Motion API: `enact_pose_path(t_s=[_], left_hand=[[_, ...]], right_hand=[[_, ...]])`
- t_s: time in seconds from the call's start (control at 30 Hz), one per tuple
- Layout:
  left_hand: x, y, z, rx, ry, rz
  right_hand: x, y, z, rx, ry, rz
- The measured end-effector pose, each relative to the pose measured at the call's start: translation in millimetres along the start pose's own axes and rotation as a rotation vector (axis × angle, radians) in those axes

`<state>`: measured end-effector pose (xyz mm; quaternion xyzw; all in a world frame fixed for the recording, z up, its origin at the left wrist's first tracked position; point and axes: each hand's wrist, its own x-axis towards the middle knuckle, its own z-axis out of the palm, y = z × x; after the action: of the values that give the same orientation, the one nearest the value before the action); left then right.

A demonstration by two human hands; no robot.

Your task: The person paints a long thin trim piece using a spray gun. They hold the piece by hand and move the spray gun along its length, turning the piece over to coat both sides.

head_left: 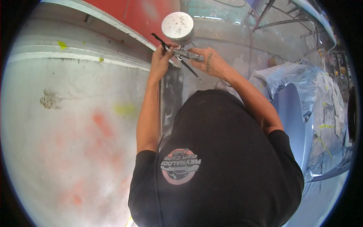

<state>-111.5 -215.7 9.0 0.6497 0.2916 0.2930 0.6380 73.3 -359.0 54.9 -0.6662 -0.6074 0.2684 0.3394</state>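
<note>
A metal spray gun [189,54] with a round, pale-lidded cup [177,23] on top is held between my hands at upper middle. My left hand [163,60] is closed at the gun's left end, around a long, thin black tool [157,38]. A thin dark length with a metal tip slants down to the right under the gun; I cannot tell whether it belongs to that tool. My right hand [210,62] grips the gun from the right, its fingers mostly hidden behind it.
A paint-spotted pale wall [75,98] and ledge [56,55] fill the left, with a red surface [128,11] above. To the right stand light-blue car panels [287,113] draped in plastic sheeting [321,143], a metal stand [281,20], and shelving [338,75].
</note>
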Motion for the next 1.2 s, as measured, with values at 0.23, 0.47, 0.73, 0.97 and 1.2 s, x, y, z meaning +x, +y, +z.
enact_pose_path(t_s=[0.23, 0.47, 0.73, 0.97, 1.2], left_hand=[[7.9, 11.0, 2.0, -0.012, 0.067, 0.060], [13.7, 43.8, 4.5, 0.118, 0.138, 0.116], [31.1, 67.9, 0.0, 0.193, 0.187, 0.208], [48.0, 86.4, 5.1, 0.170, 0.204, 0.238], [74.4, 100.4, 0.9, 0.269, 0.145, 0.284]], right_hand=[[-5.4, 7.3, 5.0, -0.016, -0.009, -0.001], [-6.9, 16.3, 5.4, -0.028, -0.016, 0.018], [-7.3, 19.4, 7.2, -0.022, -0.026, 0.031], [-2.7, 19.5, 6.1, 0.000, 0.000, 0.046], [0.0, 27.6, -2.4, -0.101, -0.009, 0.026]])
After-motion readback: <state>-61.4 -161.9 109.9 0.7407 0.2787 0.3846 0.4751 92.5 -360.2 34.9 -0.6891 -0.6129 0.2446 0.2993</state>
